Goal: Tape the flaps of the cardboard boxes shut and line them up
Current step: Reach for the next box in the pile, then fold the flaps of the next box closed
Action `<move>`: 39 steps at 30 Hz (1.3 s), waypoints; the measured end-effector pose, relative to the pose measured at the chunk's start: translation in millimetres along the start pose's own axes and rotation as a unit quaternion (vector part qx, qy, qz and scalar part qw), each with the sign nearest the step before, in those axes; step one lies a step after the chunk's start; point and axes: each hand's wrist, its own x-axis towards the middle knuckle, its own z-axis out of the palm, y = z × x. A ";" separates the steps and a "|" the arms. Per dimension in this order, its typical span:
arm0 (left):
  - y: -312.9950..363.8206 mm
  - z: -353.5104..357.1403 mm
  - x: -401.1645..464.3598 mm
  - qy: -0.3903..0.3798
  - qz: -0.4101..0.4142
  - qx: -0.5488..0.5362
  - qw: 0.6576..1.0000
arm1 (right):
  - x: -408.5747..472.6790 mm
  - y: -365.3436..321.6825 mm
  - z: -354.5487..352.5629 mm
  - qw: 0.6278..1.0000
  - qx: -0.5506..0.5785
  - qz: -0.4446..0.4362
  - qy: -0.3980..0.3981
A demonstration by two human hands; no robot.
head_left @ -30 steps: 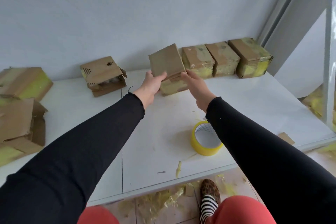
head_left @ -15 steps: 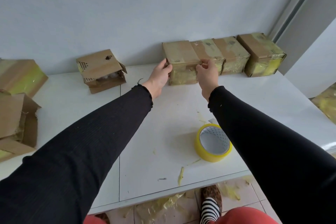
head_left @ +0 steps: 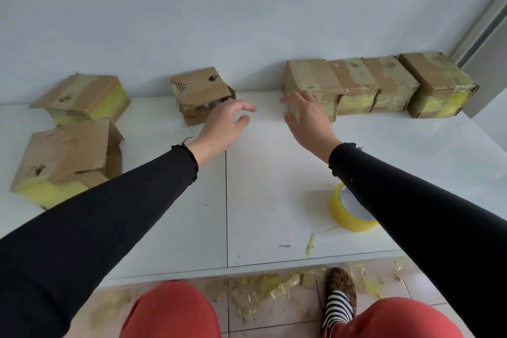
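Four taped boxes [head_left: 378, 85] abut along wall; both hands, left [head_left: 222, 125] & right [head_left: 308, 118], released over bare tabletop [head_left: 260, 186].

The right sleeve [head_left: 411, 200] covers the 3 o'clock side of the yellow tape roll [head_left: 348, 214]. The right hand [head_left: 307, 118] hides the lower front of the nearest box in the row [head_left: 310, 77], so I cannot tell if it touches the box. The left hand [head_left: 222, 123] is a bit blurry, and it covers the 4 o'clock corner of the open box [head_left: 197, 88]. What is inside that box is too dark to tell. Both arms are cut off at the bottom edge.
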 end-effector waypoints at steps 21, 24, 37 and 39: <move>-125.2 -104.6 82.4 0.048 -0.229 -0.190 0.954 | 116.5 -82.8 116.6 0.911 0.312 0.224 -0.151; -121.5 -97.1 67.3 0.058 -0.223 -0.171 0.958 | 95.7 -78.3 107.3 0.905 0.333 0.235 -0.124; -29.1 -9.7 -119.1 -0.013 -0.280 -0.276 0.919 | -87.2 -53.7 48.7 0.814 0.510 0.279 0.020; -13.7 1.8 -129.0 -0.002 -0.297 -0.301 0.906 | -107.3 -52.9 44.1 0.820 0.503 0.272 0.035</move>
